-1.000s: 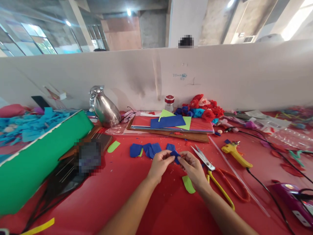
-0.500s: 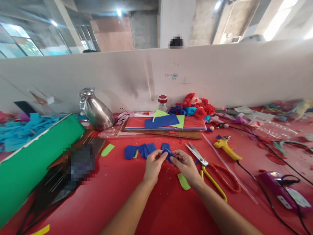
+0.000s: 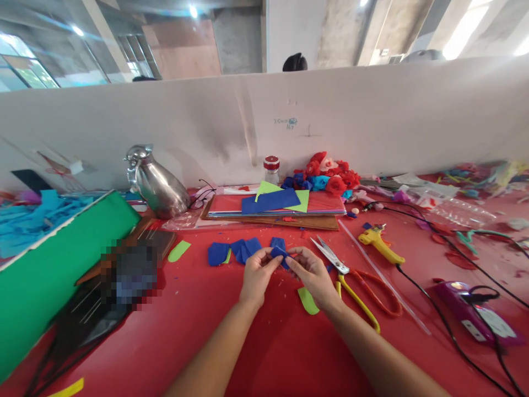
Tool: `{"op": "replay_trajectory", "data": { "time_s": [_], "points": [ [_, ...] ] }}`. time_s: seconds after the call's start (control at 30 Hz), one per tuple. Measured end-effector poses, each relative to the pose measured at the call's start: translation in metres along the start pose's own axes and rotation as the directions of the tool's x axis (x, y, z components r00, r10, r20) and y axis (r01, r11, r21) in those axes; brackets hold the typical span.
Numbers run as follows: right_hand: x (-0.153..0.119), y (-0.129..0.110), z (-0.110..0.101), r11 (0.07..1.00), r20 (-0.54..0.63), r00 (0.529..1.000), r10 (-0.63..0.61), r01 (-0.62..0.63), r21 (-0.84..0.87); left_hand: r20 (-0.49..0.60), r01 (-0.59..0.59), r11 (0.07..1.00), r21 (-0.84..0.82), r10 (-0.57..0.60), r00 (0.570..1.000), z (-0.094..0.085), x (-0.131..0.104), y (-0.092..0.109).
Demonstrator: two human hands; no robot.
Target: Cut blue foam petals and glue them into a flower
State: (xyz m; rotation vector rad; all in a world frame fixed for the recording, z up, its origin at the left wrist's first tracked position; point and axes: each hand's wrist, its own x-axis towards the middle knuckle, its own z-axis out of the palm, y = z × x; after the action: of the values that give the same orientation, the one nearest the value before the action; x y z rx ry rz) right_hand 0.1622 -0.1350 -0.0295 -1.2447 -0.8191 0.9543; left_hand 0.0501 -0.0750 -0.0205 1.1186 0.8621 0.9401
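Between my two hands, over the middle of the red table, is a small piece of blue crepe paper (image 3: 279,252). My left hand (image 3: 259,273) pinches its left side between thumb and fingers. On the opposite side, my right hand (image 3: 308,271) grips it the same way. Just beyond and to the left lie several cut blue paper pieces (image 3: 246,250), with a bit of green under one. A green petal-shaped piece (image 3: 308,301) rests by my right wrist. Scissors (image 3: 341,268) with red and yellow handles lie partly spread to the right.
Behind my hands sits a stack of coloured paper (image 3: 273,202). Paper roses (image 3: 326,176), a lidded jar (image 3: 271,170) and a steel jug (image 3: 159,187) stand along the partition. To the right are a yellow glue gun (image 3: 381,246), its cable and a purple device (image 3: 475,314). A green box (image 3: 70,275) is left.
The whole view has shifted slightly, so things appear a little further left and higher. Both hands still hold the blue paper, which now looks slightly turned between the fingers.
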Motion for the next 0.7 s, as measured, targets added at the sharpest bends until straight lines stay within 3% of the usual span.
{"op": "replay_trajectory", "data": {
  "time_s": [0.17, 0.7],
  "points": [
    [-0.0006, -0.0025, 0.0018, 1.000, -0.015, 1.000, -0.018, 0.018, 0.021, -0.049, 0.015, 0.999, -0.035, -0.017, 0.999, -0.0001, 0.0006, -0.0028],
    [-0.0006, -0.0004, -0.0028, 0.999, -0.048, 0.998, 0.051, -0.051, -0.002, -0.015, 0.009, 1.000, -0.017, -0.009, 1.000, 0.0011, -0.0006, -0.0021]
  ]
}}
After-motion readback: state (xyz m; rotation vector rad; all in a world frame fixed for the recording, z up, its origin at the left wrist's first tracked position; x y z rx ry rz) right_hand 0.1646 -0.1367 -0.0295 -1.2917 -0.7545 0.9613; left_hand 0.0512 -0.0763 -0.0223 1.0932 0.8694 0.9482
